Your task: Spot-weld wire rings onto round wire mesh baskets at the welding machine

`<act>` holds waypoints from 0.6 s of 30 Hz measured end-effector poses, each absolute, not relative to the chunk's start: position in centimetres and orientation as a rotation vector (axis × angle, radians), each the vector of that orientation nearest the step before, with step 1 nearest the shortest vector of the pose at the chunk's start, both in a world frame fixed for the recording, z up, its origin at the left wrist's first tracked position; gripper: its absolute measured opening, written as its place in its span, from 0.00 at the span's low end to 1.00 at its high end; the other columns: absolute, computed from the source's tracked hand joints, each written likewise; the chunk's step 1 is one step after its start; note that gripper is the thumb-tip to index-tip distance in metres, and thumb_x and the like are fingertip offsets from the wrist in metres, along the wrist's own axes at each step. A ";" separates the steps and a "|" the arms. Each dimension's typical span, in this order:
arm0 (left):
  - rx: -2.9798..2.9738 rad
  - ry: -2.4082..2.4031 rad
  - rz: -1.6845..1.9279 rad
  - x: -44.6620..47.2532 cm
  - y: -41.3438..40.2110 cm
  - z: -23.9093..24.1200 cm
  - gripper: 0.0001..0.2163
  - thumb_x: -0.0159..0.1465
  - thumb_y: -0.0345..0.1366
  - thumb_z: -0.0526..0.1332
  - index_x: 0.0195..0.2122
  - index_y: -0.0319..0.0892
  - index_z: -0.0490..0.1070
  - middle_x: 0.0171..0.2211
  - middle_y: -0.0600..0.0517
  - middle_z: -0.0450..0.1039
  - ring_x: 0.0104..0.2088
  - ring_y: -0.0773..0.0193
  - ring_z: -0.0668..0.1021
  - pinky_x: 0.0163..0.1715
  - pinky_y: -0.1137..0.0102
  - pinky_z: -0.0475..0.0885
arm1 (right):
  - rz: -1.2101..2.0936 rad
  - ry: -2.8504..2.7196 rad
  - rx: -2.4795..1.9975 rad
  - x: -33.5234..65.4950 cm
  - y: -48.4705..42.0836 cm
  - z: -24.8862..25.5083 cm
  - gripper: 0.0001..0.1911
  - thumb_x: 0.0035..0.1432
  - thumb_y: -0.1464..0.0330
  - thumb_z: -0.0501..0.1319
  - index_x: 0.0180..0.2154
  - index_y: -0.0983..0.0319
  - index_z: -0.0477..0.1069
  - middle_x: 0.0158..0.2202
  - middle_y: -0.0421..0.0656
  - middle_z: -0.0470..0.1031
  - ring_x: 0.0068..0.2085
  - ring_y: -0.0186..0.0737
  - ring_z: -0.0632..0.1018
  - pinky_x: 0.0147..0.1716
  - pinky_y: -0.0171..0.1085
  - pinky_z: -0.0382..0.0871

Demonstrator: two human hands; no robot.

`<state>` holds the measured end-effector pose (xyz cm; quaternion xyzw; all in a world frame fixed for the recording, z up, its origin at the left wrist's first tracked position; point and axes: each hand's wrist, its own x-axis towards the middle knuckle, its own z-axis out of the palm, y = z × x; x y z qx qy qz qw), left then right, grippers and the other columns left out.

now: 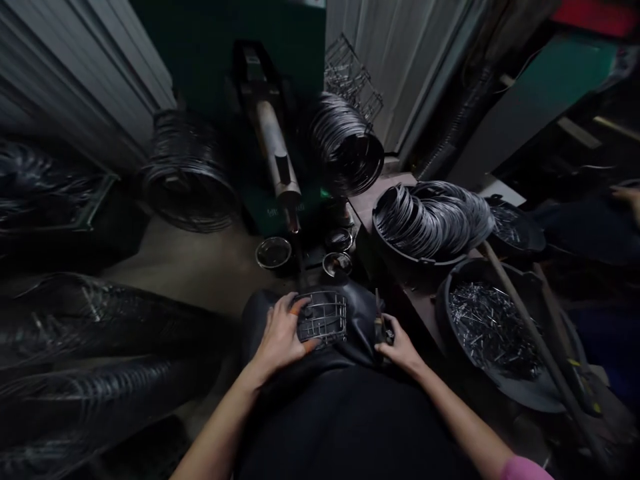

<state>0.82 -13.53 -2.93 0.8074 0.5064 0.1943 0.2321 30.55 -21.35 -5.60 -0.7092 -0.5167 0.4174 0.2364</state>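
Note:
My left hand (280,333) is closed around the left side of a small wire cage (325,317), with orange covers on the thumb and a finger. The cage is an open grid of metal rods and lies over the dark apron (357,303) on my lap. Off to the cage's right, apart from it, my right hand (397,343) grips a slim dark tool (379,320) with its narrow end pointing up. The tool's exact kind is too dim to make out.
Ahead stands a green machine (285,220) with a pale cylindrical arm (273,143). Small round cups (273,253) sit below it. At right are a basin of wire rings (435,220) and a bucket of short metal pieces (493,327). Wire coils (190,173) stand left. Another person's hand (627,193) shows far right.

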 end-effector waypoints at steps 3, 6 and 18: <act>2.199 1.393 0.531 0.8 -13.8 -2.8 0.37 0.45 0.47 0.70 0.55 0.43 0.59 0.57 0.38 0.53 0.58 0.42 0.59 0.55 0.45 0.58 | 1.061 -1.691 -2.099 28.4 -21.0 -5.8 0.38 0.43 0.62 0.63 0.56 0.63 0.56 0.56 0.53 0.64 0.53 0.51 0.70 0.52 0.48 0.62; 2.173 1.426 0.542 1.0 -14.1 -2.8 0.39 0.42 0.50 0.71 0.54 0.43 0.60 0.57 0.38 0.53 0.58 0.41 0.59 0.55 0.44 0.58 | 1.014 -1.816 -2.259 27.8 -19.9 -5.7 0.41 0.41 0.58 0.65 0.56 0.64 0.57 0.55 0.55 0.64 0.50 0.54 0.71 0.48 0.48 0.64; 2.135 1.484 0.544 1.4 -14.2 -2.8 0.33 0.42 0.38 0.69 0.50 0.43 0.62 0.56 0.40 0.54 0.57 0.43 0.60 0.54 0.45 0.58 | 0.842 -2.438 -1.825 30.3 -19.2 0.5 0.35 0.47 0.69 0.58 0.59 0.62 0.54 0.46 0.50 0.73 0.38 0.43 0.76 0.38 0.39 0.68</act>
